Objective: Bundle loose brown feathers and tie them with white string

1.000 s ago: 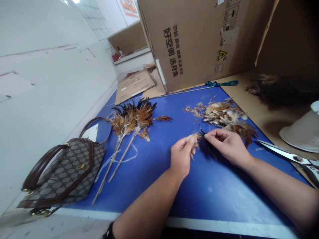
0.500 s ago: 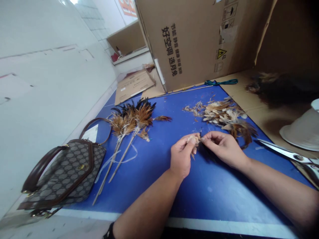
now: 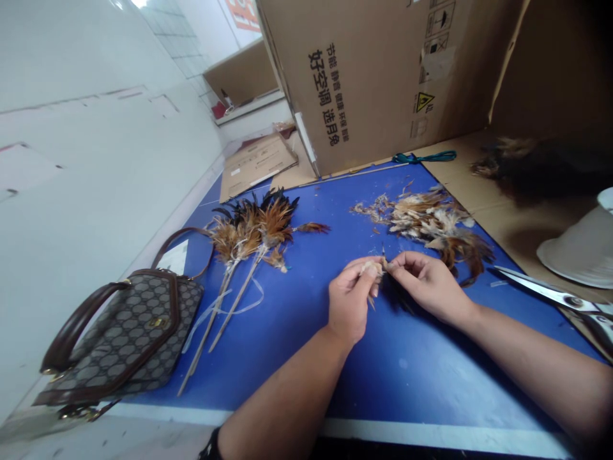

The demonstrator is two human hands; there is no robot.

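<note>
Over the blue table top [image 3: 306, 332], my left hand [image 3: 351, 300] pinches a small bunch of tan and dark feathers [image 3: 374, 268] between thumb and fingers. My right hand [image 3: 428, 284] meets it from the right, fingertips closed on the same bunch. A dark feather hangs under my right hand. Just beyond my hands lies a loose pile of brown and white feathers [image 3: 426, 220].
Several finished feather sticks [image 3: 249, 236] lie left of centre. A patterned handbag [image 3: 119, 332] sits at the table's left edge. Scissors [image 3: 555, 297] and a white cone [image 3: 579, 249] lie on cardboard at right. A big cardboard box [image 3: 383, 76] stands behind, with a teal cord [image 3: 424, 157] at its foot.
My right hand's fingertips have moved left to close against the left hand's feather bunch. Both hands have shifted slightly up the table.
</note>
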